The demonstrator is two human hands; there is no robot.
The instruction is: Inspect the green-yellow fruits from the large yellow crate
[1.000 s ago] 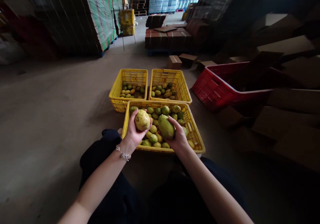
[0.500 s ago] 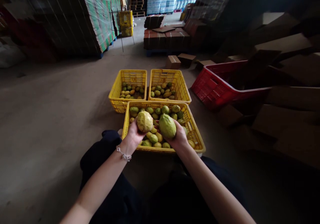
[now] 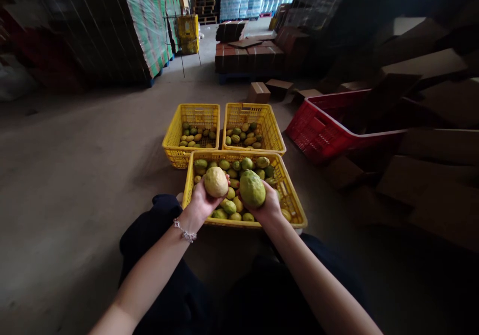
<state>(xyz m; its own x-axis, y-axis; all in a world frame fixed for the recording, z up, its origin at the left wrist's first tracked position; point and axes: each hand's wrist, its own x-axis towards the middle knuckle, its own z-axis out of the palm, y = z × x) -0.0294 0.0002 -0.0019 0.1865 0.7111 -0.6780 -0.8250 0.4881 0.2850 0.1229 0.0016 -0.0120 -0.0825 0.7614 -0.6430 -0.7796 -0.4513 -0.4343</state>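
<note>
A pale yellow, bumpy fruit (image 3: 216, 182) rests in my left hand (image 3: 202, 202), whose fingers wrap round it from below. My right hand (image 3: 270, 205) grips a larger green fruit (image 3: 253, 189). Both hands are above the near yellow crate (image 3: 245, 223), which holds several green and yellow fruits. Two more yellow crates stand behind it, side by side: the left one (image 3: 172, 150) and the right one (image 3: 277, 125), each with several smaller fruits at the bottom. A bracelet is on my left wrist.
A red crate (image 3: 316, 130) stands at the right beside cardboard boxes (image 3: 422, 160). Further back are a small carton (image 3: 259, 93), flat stacked cardboard (image 3: 249, 58) on a pallet, and a tall wrapped stack (image 3: 144, 25) at the left.
Both fruits have turned in my hands and show other sides. The green fruit has shifted slightly to the right. The crates have not moved.
</note>
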